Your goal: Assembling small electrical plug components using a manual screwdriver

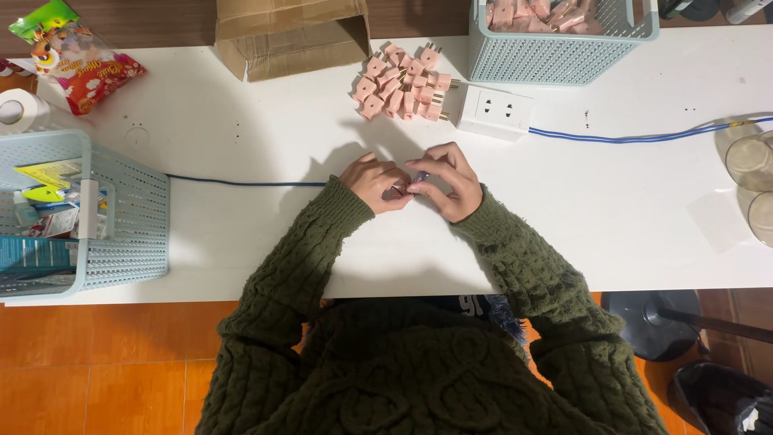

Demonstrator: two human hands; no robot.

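Table [628,217]: white, its near edge at the person's chest; bare surface lies left and right of the hands.
Baskets: one pale blue basket [121,217] at the left edge, another [555,56] at the far edge holding pink plugs.
Socket block [495,113]: white, far of the hands, blue cable [636,138] trailing right.
Plug pile [403,80]: pink, beside the socket block.
Left hand [372,182]: fingertips meeting the right's, pinching the small piece.
Right hand [449,180]: closed on the same piece.
Small piece [412,184]: between both hands' fingertips, above the table's middle; mostly hidden, so its axis and heading cannot be told.
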